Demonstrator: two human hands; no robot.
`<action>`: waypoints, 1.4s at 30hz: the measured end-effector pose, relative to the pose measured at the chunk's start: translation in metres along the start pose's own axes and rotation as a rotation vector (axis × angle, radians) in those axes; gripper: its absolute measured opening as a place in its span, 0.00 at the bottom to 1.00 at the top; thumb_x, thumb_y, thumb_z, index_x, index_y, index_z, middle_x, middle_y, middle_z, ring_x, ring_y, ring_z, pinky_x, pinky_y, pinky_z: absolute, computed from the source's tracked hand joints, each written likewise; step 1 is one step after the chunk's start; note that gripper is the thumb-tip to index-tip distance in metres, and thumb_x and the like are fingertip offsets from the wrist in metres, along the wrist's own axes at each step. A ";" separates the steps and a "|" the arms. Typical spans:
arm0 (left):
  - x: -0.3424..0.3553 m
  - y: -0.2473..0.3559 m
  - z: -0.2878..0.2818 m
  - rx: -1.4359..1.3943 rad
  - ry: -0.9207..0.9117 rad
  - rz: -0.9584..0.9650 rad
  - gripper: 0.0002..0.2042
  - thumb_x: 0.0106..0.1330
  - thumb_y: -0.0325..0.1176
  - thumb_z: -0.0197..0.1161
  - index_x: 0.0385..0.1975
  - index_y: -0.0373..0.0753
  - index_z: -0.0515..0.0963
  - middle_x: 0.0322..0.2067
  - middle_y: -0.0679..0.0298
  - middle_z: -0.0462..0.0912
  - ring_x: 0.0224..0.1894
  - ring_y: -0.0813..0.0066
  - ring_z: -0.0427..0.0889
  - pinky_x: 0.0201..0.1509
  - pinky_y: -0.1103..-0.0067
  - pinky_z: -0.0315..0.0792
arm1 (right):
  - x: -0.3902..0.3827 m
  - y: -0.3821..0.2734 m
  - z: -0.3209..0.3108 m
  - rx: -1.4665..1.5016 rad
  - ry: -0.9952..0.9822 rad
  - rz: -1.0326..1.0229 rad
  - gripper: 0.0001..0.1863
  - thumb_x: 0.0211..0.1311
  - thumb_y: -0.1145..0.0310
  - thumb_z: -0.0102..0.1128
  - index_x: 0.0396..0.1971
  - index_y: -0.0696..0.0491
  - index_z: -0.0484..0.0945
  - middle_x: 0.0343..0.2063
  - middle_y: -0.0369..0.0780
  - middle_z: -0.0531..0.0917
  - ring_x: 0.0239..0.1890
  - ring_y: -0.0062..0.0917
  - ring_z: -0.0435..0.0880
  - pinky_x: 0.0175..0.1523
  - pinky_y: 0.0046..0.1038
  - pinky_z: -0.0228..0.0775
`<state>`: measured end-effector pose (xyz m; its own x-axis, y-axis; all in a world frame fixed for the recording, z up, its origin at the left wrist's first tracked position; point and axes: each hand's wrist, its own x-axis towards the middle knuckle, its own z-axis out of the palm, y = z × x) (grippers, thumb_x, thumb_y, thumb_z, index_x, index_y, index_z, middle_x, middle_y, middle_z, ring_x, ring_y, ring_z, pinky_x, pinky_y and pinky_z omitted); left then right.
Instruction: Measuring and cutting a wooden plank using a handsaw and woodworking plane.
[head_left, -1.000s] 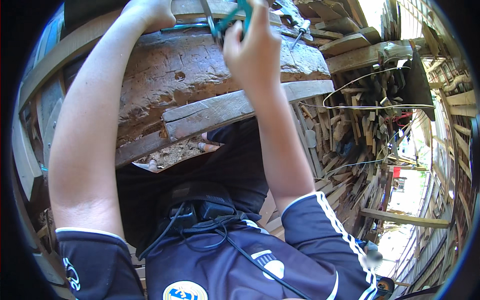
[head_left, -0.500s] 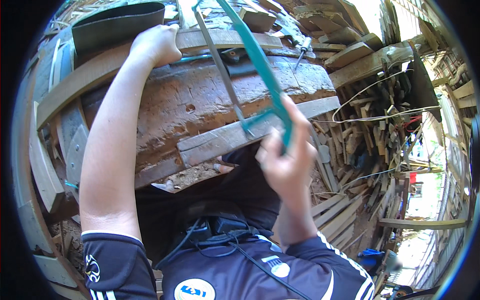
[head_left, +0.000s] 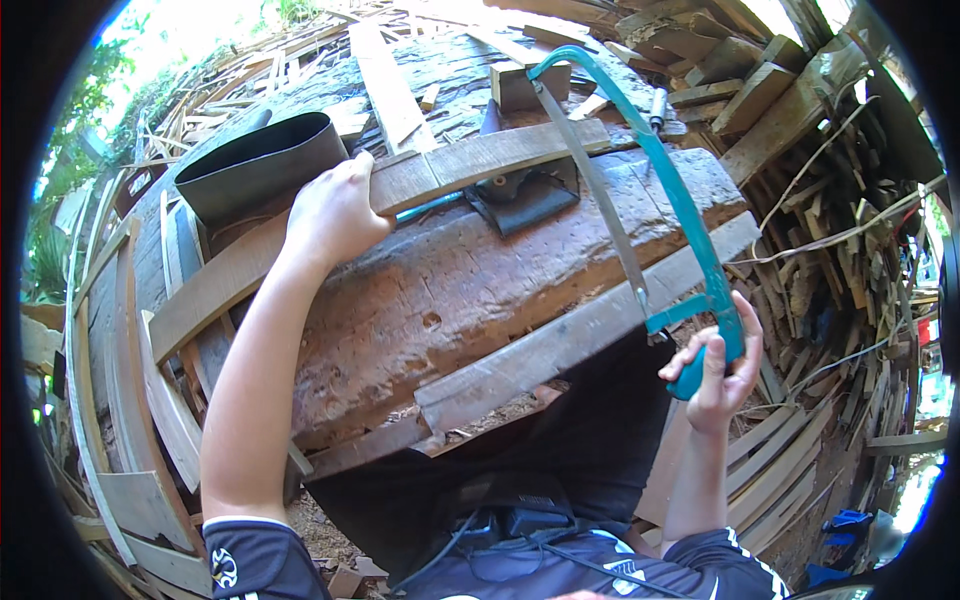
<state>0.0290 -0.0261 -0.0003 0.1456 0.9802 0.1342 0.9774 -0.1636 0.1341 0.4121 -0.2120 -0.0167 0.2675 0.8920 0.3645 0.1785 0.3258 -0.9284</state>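
My left hand (head_left: 335, 212) is closed around a long wooden plank (head_left: 490, 155), pressing it down on a thick, worn timber bench (head_left: 370, 320). My right hand (head_left: 720, 375) grips the handle of a teal bow saw (head_left: 690, 200), off to the right. The saw's blade (head_left: 605, 205) slants across the plank near its right end; whether it touches the wood I cannot tell. Below the plank lies a dark, flat object (head_left: 525, 200) with a round fitting, partly hidden. A dark, open, oval container (head_left: 255, 170) stands beyond my left hand.
A long wooden strip (head_left: 590, 340) runs along the bench's near edge. A small wood block (head_left: 515, 85) sits behind the plank, and a screwdriver-like tool (head_left: 657, 108) lies to its right. Piled timber offcuts (head_left: 810, 300) and thin wires surround the right side.
The view has shifted, showing more of the far side. The saw has moved right, its blade now crossing nearer the plank's right end. My left hand keeps its hold on the plank.
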 end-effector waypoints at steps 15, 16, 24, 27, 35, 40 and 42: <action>0.009 0.008 -0.009 0.014 -0.033 -0.026 0.24 0.52 0.36 0.70 0.49 0.32 0.77 0.48 0.48 0.85 0.53 0.54 0.85 0.60 0.66 0.79 | 0.082 0.012 -0.016 -0.643 0.106 -0.562 0.21 0.73 0.66 0.62 0.61 0.59 0.74 0.26 0.39 0.80 0.22 0.23 0.77 0.29 0.28 0.74; 0.009 0.006 -0.007 0.015 -0.030 -0.034 0.24 0.52 0.36 0.70 0.49 0.32 0.77 0.48 0.48 0.85 0.53 0.54 0.85 0.60 0.66 0.79 | 0.097 0.009 0.000 -0.825 0.013 -0.689 0.19 0.69 0.67 0.66 0.55 0.59 0.79 0.26 0.38 0.80 0.24 0.27 0.78 0.32 0.30 0.74; 0.004 -0.004 -0.005 0.006 -0.074 -0.019 0.26 0.51 0.35 0.70 0.50 0.32 0.75 0.47 0.48 0.85 0.54 0.51 0.83 0.61 0.64 0.76 | 0.155 -0.014 0.133 -0.865 -0.202 -0.693 0.13 0.57 0.65 0.72 0.42 0.52 0.88 0.40 0.45 0.85 0.48 0.40 0.82 0.55 0.38 0.73; -0.001 -0.003 -0.007 -0.003 -0.008 0.007 0.24 0.51 0.35 0.70 0.47 0.32 0.75 0.47 0.48 0.84 0.54 0.52 0.83 0.61 0.64 0.76 | 0.207 0.002 0.212 -1.066 -0.428 -0.248 0.23 0.67 0.49 0.63 0.49 0.54 0.84 0.46 0.52 0.87 0.55 0.42 0.84 0.62 0.41 0.75; 0.004 0.003 -0.009 -0.009 -0.068 -0.003 0.23 0.52 0.36 0.70 0.47 0.33 0.77 0.48 0.48 0.85 0.53 0.53 0.84 0.60 0.66 0.78 | 0.256 0.079 0.262 -0.885 -0.220 -0.041 0.16 0.53 0.59 0.75 0.38 0.53 0.88 0.43 0.46 0.89 0.48 0.40 0.89 0.55 0.38 0.81; 0.008 -0.007 0.003 -0.091 -0.001 0.011 0.22 0.49 0.31 0.68 0.45 0.31 0.76 0.43 0.43 0.84 0.51 0.45 0.83 0.58 0.60 0.77 | 0.260 0.049 0.262 -0.451 0.098 -0.715 0.11 0.57 0.63 0.71 0.30 0.57 0.85 0.27 0.47 0.88 0.35 0.42 0.89 0.42 0.38 0.79; 0.012 -0.011 0.005 -0.085 0.005 0.030 0.21 0.49 0.31 0.68 0.45 0.31 0.76 0.42 0.40 0.83 0.51 0.42 0.82 0.57 0.60 0.76 | 0.262 0.060 0.266 -0.390 -0.032 -0.872 0.11 0.67 0.72 0.57 0.40 0.63 0.83 0.22 0.51 0.83 0.25 0.40 0.86 0.31 0.36 0.74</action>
<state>0.0204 -0.0114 -0.0049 0.1741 0.9741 0.1446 0.9559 -0.2024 0.2128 0.2409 0.1245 0.0039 -0.1336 0.3944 0.9092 0.6073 0.7575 -0.2394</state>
